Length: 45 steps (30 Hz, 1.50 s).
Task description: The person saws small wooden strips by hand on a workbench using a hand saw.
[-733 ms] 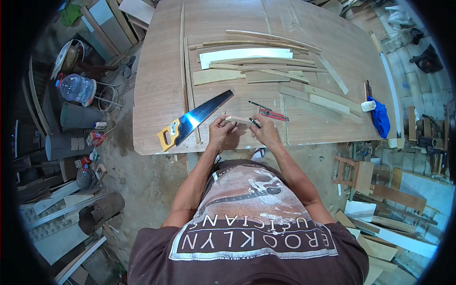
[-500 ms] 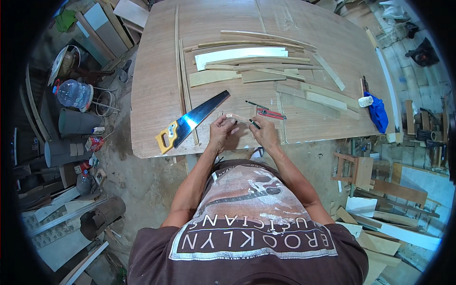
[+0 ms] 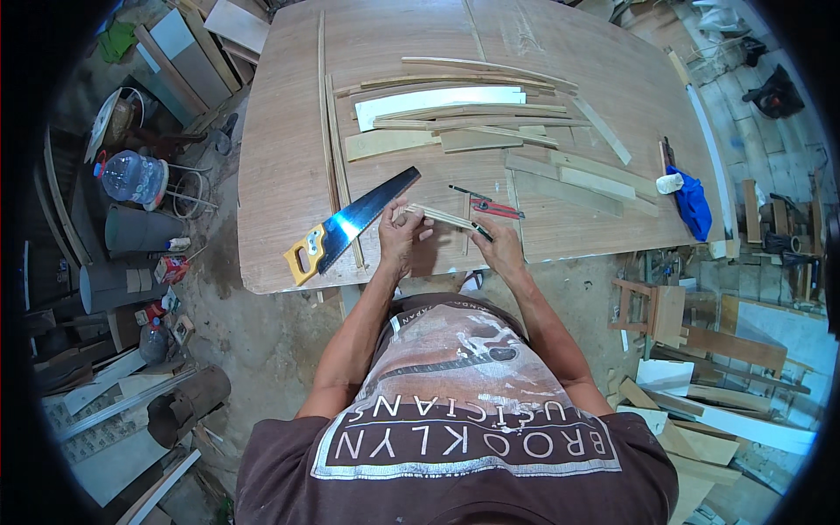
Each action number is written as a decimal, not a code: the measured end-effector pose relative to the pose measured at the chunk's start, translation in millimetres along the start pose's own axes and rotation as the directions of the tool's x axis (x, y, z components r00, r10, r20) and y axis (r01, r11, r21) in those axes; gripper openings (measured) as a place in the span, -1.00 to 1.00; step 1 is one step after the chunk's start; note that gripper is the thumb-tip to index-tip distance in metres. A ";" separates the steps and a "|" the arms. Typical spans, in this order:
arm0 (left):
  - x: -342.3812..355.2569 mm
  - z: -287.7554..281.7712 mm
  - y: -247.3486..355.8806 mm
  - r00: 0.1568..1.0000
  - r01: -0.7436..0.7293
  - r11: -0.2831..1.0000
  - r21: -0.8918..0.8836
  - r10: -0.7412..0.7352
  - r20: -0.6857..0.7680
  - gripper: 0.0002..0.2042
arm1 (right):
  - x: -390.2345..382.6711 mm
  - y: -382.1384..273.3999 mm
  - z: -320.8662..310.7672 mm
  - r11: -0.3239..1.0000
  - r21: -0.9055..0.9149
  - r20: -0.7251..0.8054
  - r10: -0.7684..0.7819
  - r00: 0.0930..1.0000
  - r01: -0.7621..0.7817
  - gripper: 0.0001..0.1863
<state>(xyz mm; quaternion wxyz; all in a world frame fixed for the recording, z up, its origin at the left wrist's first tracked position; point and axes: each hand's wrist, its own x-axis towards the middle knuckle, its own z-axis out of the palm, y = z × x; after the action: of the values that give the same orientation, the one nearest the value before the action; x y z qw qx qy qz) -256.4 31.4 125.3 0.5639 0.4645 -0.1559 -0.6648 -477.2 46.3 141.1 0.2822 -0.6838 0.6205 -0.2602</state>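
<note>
- The left hand (image 3: 401,238) is closing its fingers around one end of a thin wooden strip (image 3: 440,216), just in from the near edge of the workbench (image 3: 280,175).
- The right hand (image 3: 502,249) is pinching a dark pencil-like tool (image 3: 482,231) against the strip's other end, with its fingers curled tight.
- A handsaw (image 3: 350,224) with a yellow handle is lying at nine o'clock from the hands, its blade pointing toward one o'clock.
- A red-handled tool (image 3: 496,208) is resting just beyond the right hand at twelve o'clock.
- A loose pile of wooden slats (image 3: 472,131) is spreading across the middle of the brown board surface.
- A blue cloth (image 3: 693,201) and a small white roll (image 3: 669,183) are sitting at the bench's three o'clock edge.
- On the dirt floor at nine o'clock, a clear water jug (image 3: 131,178) and grey buckets (image 3: 136,229) are standing among scrap boards.
- A small wooden stool (image 3: 652,311) is standing at four o'clock.
</note>
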 end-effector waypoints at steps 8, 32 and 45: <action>-5.2 -13.2 2.5 0.999 -0.004 0.985 0.171 -0.002 0.036 -0.70 | 13.2 18.0 11.7 0.959 0.181 0.039 0.216 0.976 -0.220 -0.59; -37.5 -22.2 13.7 0.993 -0.118 0.951 0.285 0.110 0.043 -0.71 | 61.4 -7.6 7.0 0.517 0.637 0.358 0.459 0.813 -0.572 -0.67; -31.9 -33.5 15.2 1.000 0.024 0.938 0.345 -0.026 0.002 -0.77 | 68.0 5.5 16.0 0.417 0.744 0.383 0.374 0.844 -0.523 -0.66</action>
<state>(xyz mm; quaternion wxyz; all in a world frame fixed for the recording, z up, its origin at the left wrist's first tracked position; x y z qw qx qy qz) -222.8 65.7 133.1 0.4649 0.5560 -0.2658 -0.6356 -463.3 -20.8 126.4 0.6759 -0.2952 0.5586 -0.3796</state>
